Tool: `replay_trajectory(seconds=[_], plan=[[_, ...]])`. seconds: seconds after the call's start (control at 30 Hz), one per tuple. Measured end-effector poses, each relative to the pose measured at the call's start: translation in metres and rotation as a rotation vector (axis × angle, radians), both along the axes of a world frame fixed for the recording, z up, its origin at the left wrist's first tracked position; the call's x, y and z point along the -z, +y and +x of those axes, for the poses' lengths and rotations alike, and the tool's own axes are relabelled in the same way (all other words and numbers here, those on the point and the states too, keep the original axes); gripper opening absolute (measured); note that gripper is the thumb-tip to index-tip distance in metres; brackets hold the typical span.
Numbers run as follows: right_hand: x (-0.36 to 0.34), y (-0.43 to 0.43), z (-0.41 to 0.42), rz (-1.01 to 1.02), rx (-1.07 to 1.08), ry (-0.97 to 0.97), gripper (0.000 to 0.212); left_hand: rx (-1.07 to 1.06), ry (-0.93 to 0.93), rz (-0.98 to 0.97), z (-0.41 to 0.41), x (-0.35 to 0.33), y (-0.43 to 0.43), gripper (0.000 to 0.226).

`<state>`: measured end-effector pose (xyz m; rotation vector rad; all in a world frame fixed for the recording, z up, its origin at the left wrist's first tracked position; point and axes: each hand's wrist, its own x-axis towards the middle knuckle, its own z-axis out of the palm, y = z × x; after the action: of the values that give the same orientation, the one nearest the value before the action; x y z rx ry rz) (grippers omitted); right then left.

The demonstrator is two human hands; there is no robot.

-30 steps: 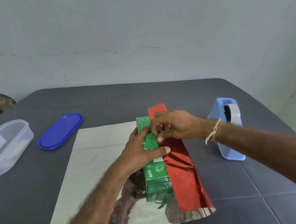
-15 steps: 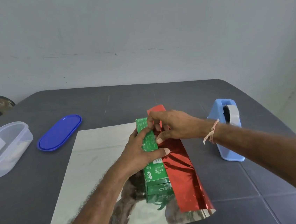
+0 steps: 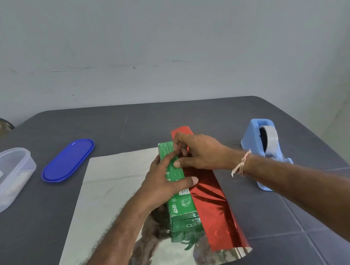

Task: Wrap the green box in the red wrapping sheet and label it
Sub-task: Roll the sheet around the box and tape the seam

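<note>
Two things held | left grip [image 3: 164, 181] curls round green box [image 3: 182, 207] | right grip [image 3: 200, 153] pinches red wrapping sheet [image 3: 212, 210] beside the left grip | box lies under both grips, on the sheet's silver side

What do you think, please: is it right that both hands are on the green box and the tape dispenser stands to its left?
Not quite: the head view shows the tape dispenser standing to the right of the green box, not its left. The left hand and right hand are on the box.
</note>
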<state>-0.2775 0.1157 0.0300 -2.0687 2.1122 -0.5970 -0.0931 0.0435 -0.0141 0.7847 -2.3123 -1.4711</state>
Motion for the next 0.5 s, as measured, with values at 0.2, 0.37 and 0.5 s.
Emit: replay_trajectory(seconds=[0.2,0.37,0.5], plan=[[-0.016,0.007,0.011,0.113,0.054,-0.199,0.059,0.004,0.021,-0.01,0.001,-0.003,0.002,0.09],[-0.028,0.065,0.008,-0.31,0.39,-0.581,0.025,0.036,0.04,0.043,0.002,-0.006,0.003,0.087],[-0.005,0.144,0.011,-0.568,0.892,-0.466,0.022,0.044,0.063,0.064,0.005,-0.007,0.004,0.088]])
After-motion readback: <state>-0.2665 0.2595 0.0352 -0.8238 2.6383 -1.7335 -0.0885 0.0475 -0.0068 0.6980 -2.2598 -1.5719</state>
